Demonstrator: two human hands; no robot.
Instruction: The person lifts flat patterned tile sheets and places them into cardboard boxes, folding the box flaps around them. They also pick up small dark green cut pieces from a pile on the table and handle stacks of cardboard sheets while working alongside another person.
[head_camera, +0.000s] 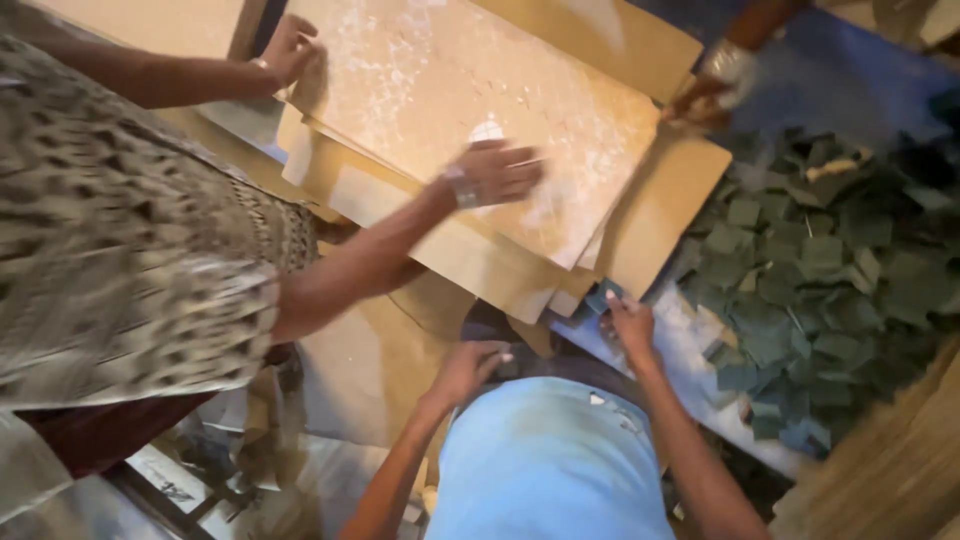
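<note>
My left hand is curled just below the near edge of a stack of tan cardboard sheets; what it grips is hidden. My right hand pinches a small green square piece at the stack's near corner. A co-worker in a patterned garment presses one hand flat on the dusty top sheet and rests the other hand on its far left edge.
A heap of green square pieces lies to the right on a blue and white surface. A third person's hand touches the stack's far right edge. More cardboard lies at lower left.
</note>
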